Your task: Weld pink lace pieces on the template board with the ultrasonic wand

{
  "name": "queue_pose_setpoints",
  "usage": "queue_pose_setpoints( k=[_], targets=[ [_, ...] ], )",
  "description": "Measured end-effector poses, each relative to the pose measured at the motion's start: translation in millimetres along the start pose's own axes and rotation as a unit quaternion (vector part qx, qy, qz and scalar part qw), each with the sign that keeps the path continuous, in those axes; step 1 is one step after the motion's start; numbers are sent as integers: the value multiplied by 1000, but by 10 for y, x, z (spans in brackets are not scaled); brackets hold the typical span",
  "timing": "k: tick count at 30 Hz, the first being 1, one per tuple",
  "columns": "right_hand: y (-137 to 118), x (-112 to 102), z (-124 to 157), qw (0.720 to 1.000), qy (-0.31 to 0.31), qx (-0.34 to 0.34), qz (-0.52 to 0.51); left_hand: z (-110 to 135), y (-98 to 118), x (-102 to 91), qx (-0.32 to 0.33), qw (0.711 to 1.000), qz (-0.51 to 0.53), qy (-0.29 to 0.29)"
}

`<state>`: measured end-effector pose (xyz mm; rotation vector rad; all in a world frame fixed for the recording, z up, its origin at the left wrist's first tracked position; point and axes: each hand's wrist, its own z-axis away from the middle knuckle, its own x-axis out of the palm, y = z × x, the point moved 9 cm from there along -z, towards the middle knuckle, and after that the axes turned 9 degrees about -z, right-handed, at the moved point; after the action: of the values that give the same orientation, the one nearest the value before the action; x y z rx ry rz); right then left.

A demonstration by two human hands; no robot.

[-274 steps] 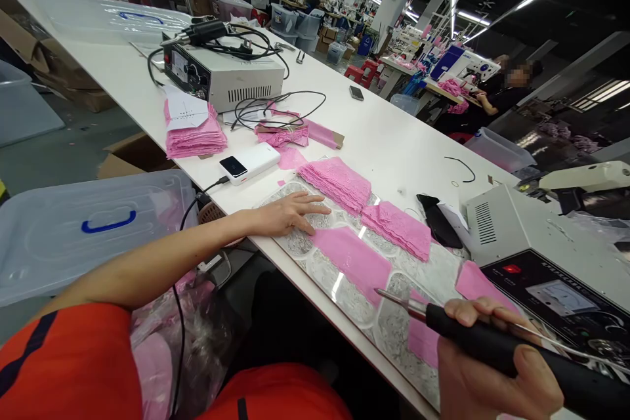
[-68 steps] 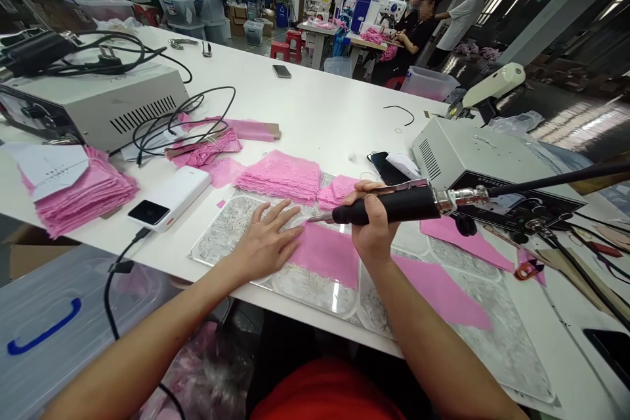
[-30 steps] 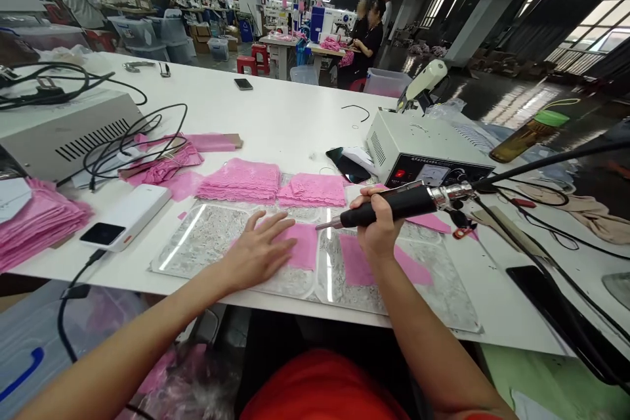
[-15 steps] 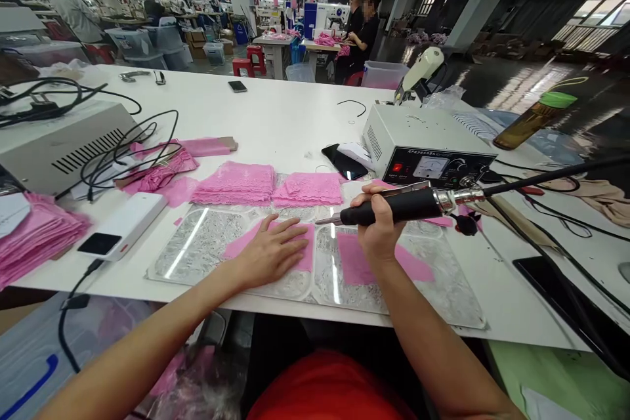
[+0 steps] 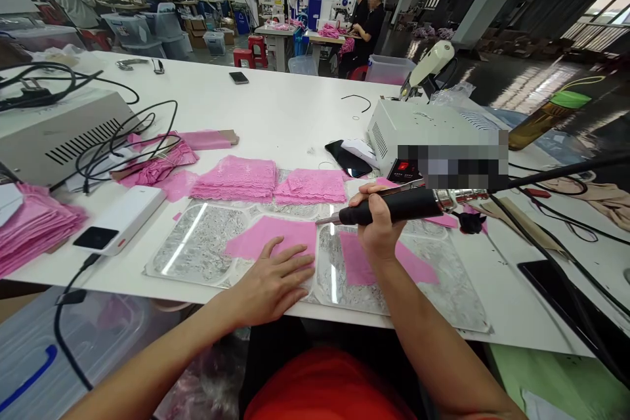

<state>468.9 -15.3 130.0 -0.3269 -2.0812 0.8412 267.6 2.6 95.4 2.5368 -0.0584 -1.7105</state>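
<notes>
My left hand [image 5: 275,282] lies flat with its fingers spread, over the lower edge of a pink fabric piece [image 5: 275,236]. That piece rests on a clear-topped board with a grey marbled pattern [image 5: 197,243]. My right hand [image 5: 378,223] is wrapped round the black handle of an ultrasonic hand tool [image 5: 408,205], tilted slightly. Its narrow metal tip points left and is at the upper right corner of the pink piece; whether it touches, I cannot tell. A second pink fabric piece [image 5: 359,259] lies on the board, partly hidden by my right wrist.
Two stacks of pink lace-edged fabric [image 5: 236,178] [image 5: 311,186] stand behind the board. A metal control box [image 5: 423,121] is at right, its cable running to the tool. A white power bank [image 5: 132,213], another fabric stack [image 5: 34,226] and black cables [image 5: 128,144] lie left.
My left hand has slid down toward the near edge of the fabric, uncovering more of it. The right hand and tool hold nearly the same place at the corner. The view has shifted slightly.
</notes>
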Motion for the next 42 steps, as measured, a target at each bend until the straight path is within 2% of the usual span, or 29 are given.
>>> queue_pose_setpoints(
  k=[10, 16, 20, 26, 42],
  targets=[
    [0, 8, -20, 999, -31, -12, 32, 24, 67, -10, 17, 1000, -6, 9],
    [-3, 14, -32, 999, -19, -12, 28, 44, 77, -6, 34, 999, -9, 16],
    [-50, -15, -44, 1000, 5, 0, -14, 48, 81, -24, 45, 999, -11, 21],
    [-57, -46, 9, 998, -20, 56, -23, 51, 94, -33, 47, 999, 0, 26],
    [-51, -14, 63, 998, -30, 51, 5, 69, 126, -18, 47, 998, -10, 27]
  ],
)
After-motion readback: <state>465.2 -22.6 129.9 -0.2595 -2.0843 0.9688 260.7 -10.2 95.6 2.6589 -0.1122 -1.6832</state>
